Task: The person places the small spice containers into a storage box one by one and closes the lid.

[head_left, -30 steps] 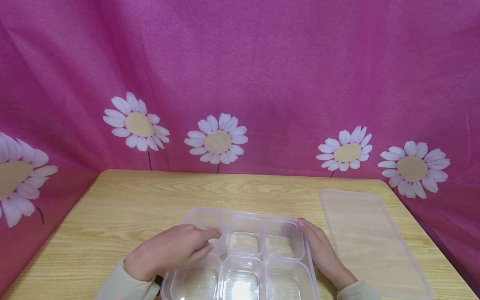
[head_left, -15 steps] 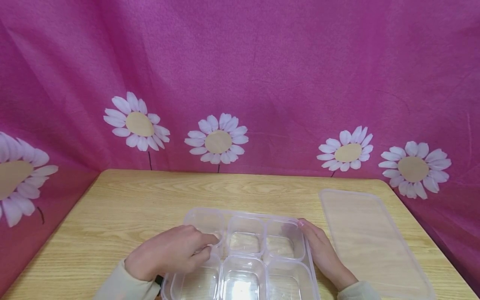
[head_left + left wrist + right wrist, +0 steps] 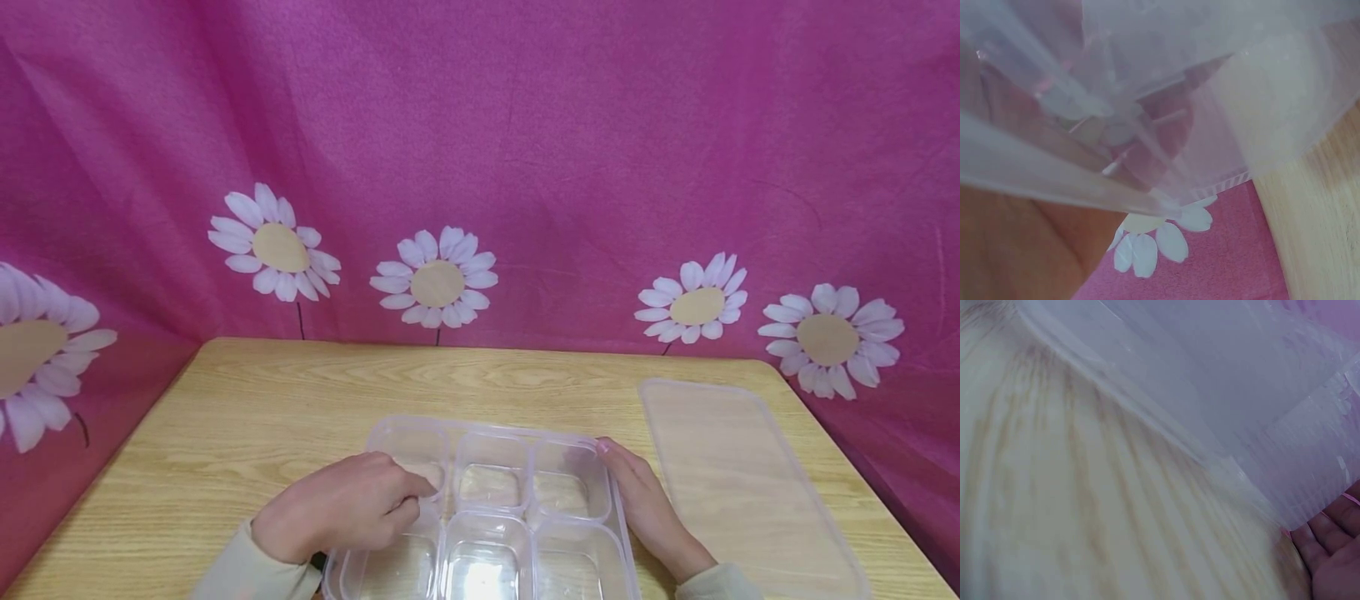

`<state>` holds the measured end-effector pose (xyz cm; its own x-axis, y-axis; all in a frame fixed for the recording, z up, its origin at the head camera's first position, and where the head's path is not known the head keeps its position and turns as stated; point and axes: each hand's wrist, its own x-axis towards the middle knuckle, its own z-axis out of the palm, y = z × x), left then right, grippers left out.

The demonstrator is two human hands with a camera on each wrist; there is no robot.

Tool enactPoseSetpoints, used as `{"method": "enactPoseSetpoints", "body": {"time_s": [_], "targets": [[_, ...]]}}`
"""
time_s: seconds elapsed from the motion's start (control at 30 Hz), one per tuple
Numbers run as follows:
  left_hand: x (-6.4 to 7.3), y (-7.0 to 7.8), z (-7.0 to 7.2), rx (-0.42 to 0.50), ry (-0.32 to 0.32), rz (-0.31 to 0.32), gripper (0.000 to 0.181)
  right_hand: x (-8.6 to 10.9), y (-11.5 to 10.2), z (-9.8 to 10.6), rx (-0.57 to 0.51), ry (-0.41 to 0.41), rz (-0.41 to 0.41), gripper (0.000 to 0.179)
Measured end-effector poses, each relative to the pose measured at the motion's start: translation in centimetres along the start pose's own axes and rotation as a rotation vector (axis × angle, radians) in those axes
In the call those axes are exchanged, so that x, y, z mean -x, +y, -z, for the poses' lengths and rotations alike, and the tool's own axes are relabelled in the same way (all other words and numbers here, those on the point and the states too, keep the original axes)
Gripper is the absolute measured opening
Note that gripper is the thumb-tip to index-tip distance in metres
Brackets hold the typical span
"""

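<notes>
A clear plastic storage box [image 3: 622,533] with several square compartment cups lies at the front middle of the table. My left hand [image 3: 341,508] reaches over its left side, index finger and thumb pinching the rim of the back-left cup [image 3: 408,442]. In the left wrist view, cloudy plastic walls [image 3: 1166,37] cover most of the picture, and part of the hand [image 3: 1029,244] shows below them. My right hand [image 3: 647,508] holds the box's right side, a fingertip at the far corner. The right wrist view shows its folded fingers [image 3: 1329,534] by the box corner.
A flat translucent lid [image 3: 742,475] lies on the wooden table [image 3: 262,400] to the right of the box. A pink cloth with white daisies [image 3: 555,167] hangs behind the table and along its sides.
My left index finger has dipped slightly nearer to me, and the thumb has drawn in at the cup's rim. The right hand, box and lid stay where they were.
</notes>
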<state>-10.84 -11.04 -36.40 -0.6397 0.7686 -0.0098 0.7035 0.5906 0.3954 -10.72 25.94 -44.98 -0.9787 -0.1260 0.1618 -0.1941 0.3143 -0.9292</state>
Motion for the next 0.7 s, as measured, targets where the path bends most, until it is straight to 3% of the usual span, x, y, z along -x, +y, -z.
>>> {"method": "enactPoseSetpoints", "body": {"time_s": [0.23, 0.5, 0.7], "targets": [[-0.02, 0.14, -0.20, -0.023, 0.052, -0.037, 0.029, -0.02, -0.04, 0.02, -0.012, -0.019, 0.004, 0.050], [-0.11, 0.05, -0.10, 0.000, -0.002, 0.001, 0.023, 0.13, -0.07, 0.03, -0.012, -0.031, -0.043, 0.054], [-0.13, 0.03, -0.15, 0.003, -0.018, 0.008, 0.022, 0.10, 0.00, 0.05, -0.015, -0.028, -0.029, 0.052]]}}
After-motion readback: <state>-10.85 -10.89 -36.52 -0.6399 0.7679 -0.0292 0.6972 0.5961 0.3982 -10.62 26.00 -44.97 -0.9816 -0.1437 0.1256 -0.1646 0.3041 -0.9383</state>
